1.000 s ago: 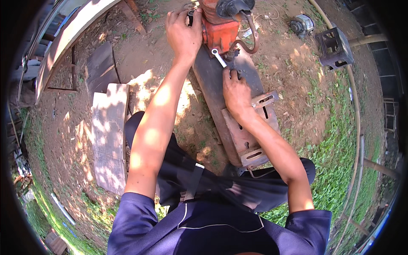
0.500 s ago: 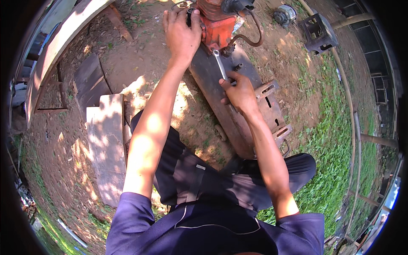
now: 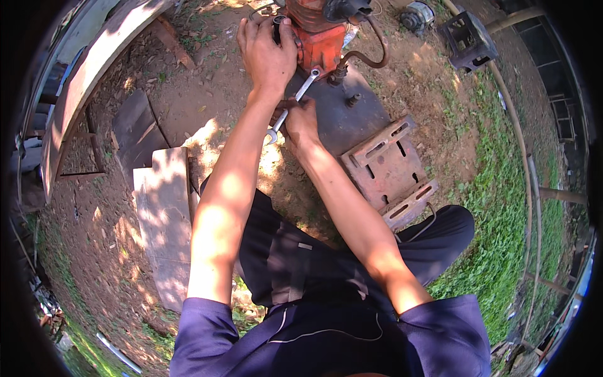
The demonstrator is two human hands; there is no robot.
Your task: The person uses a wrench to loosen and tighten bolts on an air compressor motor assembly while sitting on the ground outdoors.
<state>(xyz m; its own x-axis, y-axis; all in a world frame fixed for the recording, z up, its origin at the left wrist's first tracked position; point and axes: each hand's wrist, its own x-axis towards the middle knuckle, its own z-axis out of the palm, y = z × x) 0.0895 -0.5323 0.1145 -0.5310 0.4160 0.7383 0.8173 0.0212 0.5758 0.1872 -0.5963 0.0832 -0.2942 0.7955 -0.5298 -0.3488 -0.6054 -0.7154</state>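
Observation:
At the top, my left hand [image 3: 269,58] is curled round a black cylindrical part [image 3: 277,30] at the side of a red machine [image 3: 321,50]. A silver combination wrench [image 3: 282,119] is in my right hand [image 3: 300,123], its fingers closed round the shaft. The wrench's ring end meets the foot of the red housing; what it fits on there is too small to tell. Its open-jaw end points down left, beside my left forearm. Beneath the machine lies a dark board [image 3: 348,119], partly covered by my right hand and forearm.
A rusty slotted metal bracket [image 3: 389,166] rests on the board near my right knee. A brown hose [image 3: 377,60] curves off the machine. Wooden planks [image 3: 164,220] lie on the left; a black crate-like frame [image 3: 466,41] and a small motor-like part [image 3: 417,19] sit at upper right.
My right hand has swung left with the wrench, turning it clockwise about its ring end, so the shaft now slants down left. My left hand keeps its place on the machine.

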